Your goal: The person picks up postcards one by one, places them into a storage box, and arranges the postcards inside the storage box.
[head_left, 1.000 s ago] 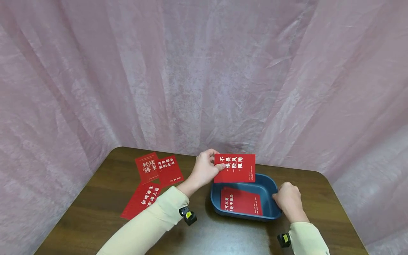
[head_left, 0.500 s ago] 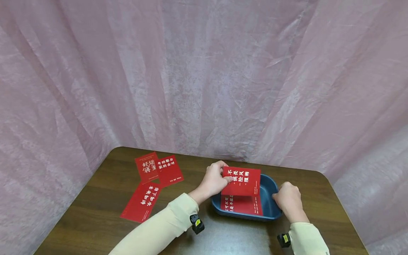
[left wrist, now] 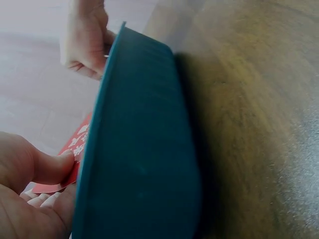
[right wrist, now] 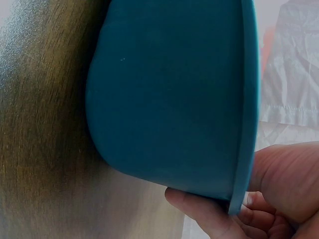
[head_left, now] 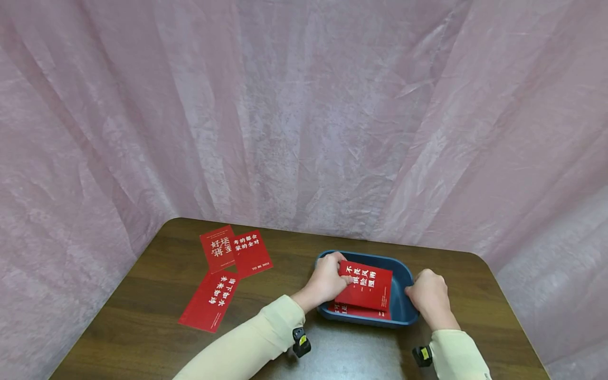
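Observation:
My left hand (head_left: 328, 279) pinches the left edge of a red card (head_left: 372, 293) with white lettering, the thumb on top. The card is inside the rim of a blue plastic basin (head_left: 404, 311), tilted over another red card (head_left: 353, 311) that lies in it. In the left wrist view, thumb and fingers grip the card (left wrist: 77, 144) right beside the basin's wall (left wrist: 144, 139). At the basin's right end my right hand (head_left: 429, 295) holds the rim. The right wrist view shows a finger under the rim (right wrist: 239, 189) and the thumb side above it.
Three more red cards lie on the brown wooden table (head_left: 128, 322) at the left: one lettered card (head_left: 218, 248) partly under a second card (head_left: 254, 253), and a third card (head_left: 209, 303) nearer the front. A pink curtain (head_left: 304, 116) hangs behind the table.
My left hand has moved right and down, bringing the red card from above the basin's back edge into it, over the card lying there. My right hand has stayed on the rim.

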A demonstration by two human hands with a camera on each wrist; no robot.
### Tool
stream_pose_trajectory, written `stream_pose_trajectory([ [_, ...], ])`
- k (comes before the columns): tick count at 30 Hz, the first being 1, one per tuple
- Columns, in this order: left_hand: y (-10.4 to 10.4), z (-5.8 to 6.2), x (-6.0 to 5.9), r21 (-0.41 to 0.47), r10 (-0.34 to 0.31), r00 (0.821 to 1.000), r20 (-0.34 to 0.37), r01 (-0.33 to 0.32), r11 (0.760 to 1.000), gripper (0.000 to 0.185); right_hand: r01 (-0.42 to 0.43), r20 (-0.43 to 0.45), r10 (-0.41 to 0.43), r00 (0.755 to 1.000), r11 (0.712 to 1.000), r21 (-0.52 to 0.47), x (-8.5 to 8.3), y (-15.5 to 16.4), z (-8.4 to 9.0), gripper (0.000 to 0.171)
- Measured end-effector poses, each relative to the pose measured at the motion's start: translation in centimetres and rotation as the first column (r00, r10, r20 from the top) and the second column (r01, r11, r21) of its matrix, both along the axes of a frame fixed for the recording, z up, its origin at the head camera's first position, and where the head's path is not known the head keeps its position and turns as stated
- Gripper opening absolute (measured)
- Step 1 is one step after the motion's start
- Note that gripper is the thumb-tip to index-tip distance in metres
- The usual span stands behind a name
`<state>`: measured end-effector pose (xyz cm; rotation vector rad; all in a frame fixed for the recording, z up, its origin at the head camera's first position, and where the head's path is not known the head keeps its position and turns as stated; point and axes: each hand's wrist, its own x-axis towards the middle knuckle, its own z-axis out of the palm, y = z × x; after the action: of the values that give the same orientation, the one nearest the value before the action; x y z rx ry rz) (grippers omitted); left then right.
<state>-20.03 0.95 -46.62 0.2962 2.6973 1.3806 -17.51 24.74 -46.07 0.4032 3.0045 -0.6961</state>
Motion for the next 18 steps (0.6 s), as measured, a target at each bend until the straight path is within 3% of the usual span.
stream_pose_trajectory([
  [13,0.77,-1.01,0.55,-0.171,0.014,0.999,0.04,-0.007,0.985,0.043,0.01,0.017,-0.01,1.0,1.0,-0.007,-0.07,0.11,-0.18,0.035],
  [18,0.78,-1.06,0.66,-0.237,0.007,1.0,-0.007,-0.008,0.971,0.034,0.005,0.003,-0.005,1.0,1.0,-0.008,-0.27,0.14,-0.34,0.036],
])
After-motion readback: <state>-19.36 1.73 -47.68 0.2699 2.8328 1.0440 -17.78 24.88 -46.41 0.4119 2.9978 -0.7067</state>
